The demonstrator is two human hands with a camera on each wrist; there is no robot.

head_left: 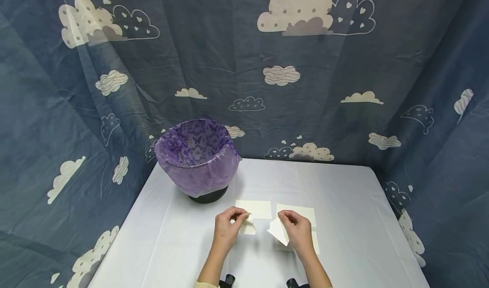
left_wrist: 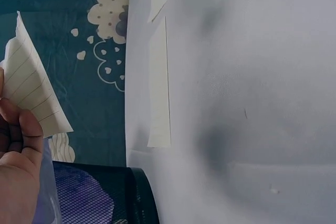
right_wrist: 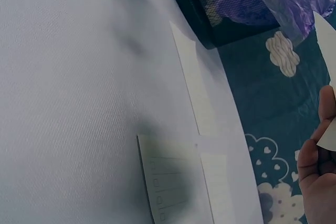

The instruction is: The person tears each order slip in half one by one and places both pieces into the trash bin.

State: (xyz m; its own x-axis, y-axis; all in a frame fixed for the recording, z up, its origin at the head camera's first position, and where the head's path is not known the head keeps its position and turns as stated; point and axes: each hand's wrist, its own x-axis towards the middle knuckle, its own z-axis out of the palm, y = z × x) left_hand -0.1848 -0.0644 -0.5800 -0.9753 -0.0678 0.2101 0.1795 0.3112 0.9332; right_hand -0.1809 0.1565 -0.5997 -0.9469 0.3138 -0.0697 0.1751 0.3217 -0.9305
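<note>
My left hand (head_left: 226,228) pinches a torn piece of cream lined paper (head_left: 248,226) between thumb and fingers. In the left wrist view this lined piece (left_wrist: 34,85) has a slanted, ragged edge. My right hand (head_left: 299,230) pinches another pale paper piece (head_left: 279,231), which hangs tilted with pointed corners. The two pieces are apart, both held above the table. Behind the hands, a flat paper sheet (head_left: 254,209) and a second sheet (head_left: 305,213) lie on the table. Partly hidden under my right hand is another lined sheet (head_left: 315,242), printed with small boxes.
A dark mesh bin (head_left: 208,197) with a purple liner bag (head_left: 206,175) over its rim stands at the table's back left. White cloth covers the table (head_left: 183,245). A dark blue cloud-patterned curtain (head_left: 214,54) hangs behind and at both sides.
</note>
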